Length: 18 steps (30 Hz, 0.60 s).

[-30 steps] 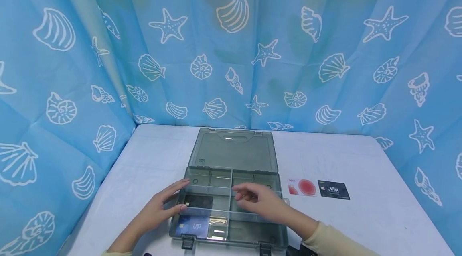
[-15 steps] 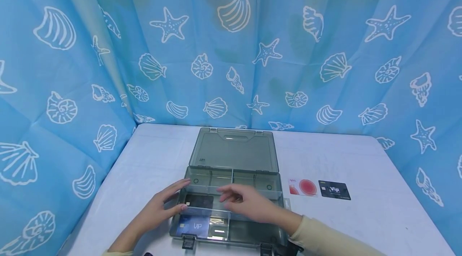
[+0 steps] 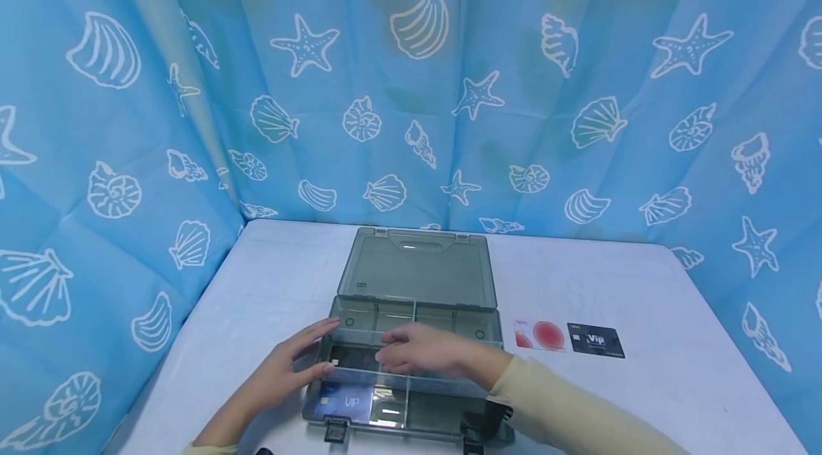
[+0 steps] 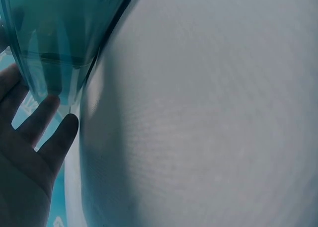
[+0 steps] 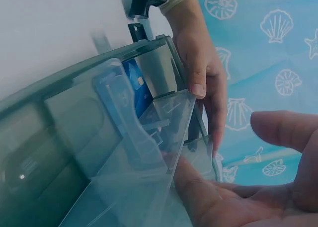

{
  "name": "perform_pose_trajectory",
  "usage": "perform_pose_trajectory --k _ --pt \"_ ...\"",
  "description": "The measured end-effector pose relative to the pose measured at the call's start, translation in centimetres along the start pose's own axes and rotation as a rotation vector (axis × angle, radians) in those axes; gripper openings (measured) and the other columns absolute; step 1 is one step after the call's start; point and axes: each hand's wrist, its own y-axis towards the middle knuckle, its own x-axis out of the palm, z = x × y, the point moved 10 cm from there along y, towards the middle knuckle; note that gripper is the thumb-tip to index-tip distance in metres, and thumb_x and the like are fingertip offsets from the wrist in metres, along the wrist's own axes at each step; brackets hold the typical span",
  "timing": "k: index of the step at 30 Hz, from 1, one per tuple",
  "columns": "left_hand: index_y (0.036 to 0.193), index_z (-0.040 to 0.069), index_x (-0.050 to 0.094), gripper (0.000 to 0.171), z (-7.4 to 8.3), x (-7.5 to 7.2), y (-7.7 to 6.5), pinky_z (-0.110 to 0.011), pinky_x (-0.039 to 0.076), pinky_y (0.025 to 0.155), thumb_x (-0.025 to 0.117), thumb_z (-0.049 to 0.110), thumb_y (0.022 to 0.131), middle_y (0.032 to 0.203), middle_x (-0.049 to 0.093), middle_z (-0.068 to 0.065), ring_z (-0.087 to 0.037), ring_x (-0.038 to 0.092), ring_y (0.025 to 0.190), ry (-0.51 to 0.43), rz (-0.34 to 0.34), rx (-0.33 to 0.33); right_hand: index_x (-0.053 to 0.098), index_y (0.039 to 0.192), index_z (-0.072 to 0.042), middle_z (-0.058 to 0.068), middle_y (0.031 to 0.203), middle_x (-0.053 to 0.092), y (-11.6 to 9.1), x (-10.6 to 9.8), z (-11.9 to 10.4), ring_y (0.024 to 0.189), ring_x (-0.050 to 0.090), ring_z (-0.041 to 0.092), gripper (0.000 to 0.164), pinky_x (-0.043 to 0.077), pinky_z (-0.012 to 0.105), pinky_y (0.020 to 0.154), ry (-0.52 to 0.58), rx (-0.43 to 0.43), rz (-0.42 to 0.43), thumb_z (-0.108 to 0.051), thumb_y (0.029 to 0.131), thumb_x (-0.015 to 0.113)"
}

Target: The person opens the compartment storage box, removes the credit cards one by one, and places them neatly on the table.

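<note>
A smoky clear compartment box (image 3: 417,432) lies open on the table, its lid folded back. My left hand (image 3: 292,362) rests at the box's left end, thumb at the rim; in the left wrist view, spread fingertips meet the outer wall. My right hand (image 3: 417,351) reaches into the left middle compartment, beside a dark card (image 3: 352,357). The right wrist view shows the thumb apart from the fingers, which partly hide behind a clear divider (image 5: 164,147). A blue VIP card (image 3: 343,401) and a gold-toned card (image 3: 388,398) lie in the front left compartment.
To the right of the box, a white card with a red circle (image 3: 547,335) and a black Vip card (image 3: 596,340) lie on the white tabletop (image 3: 674,391). A blue seashell curtain (image 3: 398,84) hangs behind and at both sides. The lid (image 3: 417,269) extends toward the back.
My right hand has moved left across the box, from the right-hand middle compartment to the left one beside the dark card. My left hand has stayed at the left end.
</note>
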Motion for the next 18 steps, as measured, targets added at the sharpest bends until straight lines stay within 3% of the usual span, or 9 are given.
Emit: perform_pose_trajectory --k 8,18 --pt "0.153 0.021 0.049 0.07 0.0 0.1 -0.1 -0.058 0.033 0.119 0.077 0.039 0.092 0.16 0.042 -0.002 -0.033 0.035 0.149 -0.005 -0.003 0.002 0.035 0.149 0.014 0.027 0.147 0.047 0.9 0.6 0.3 0.126 0.059 0.038 0.074 0.051 0.048 0.107 -0.015 0.122 -0.021 -0.023 0.096 0.071" --pt "0.152 0.023 0.049 0.069 -0.2 0.1 0.1 -0.059 0.032 0.119 0.076 0.042 0.091 0.16 0.042 -0.001 -0.033 0.035 0.148 0.006 -0.003 -0.001 0.038 0.144 0.017 0.022 0.131 0.058 1.7 1.1 0.2 0.126 0.058 0.036 0.073 0.049 0.048 0.109 -0.011 0.147 -0.01 -0.023 0.094 0.073"
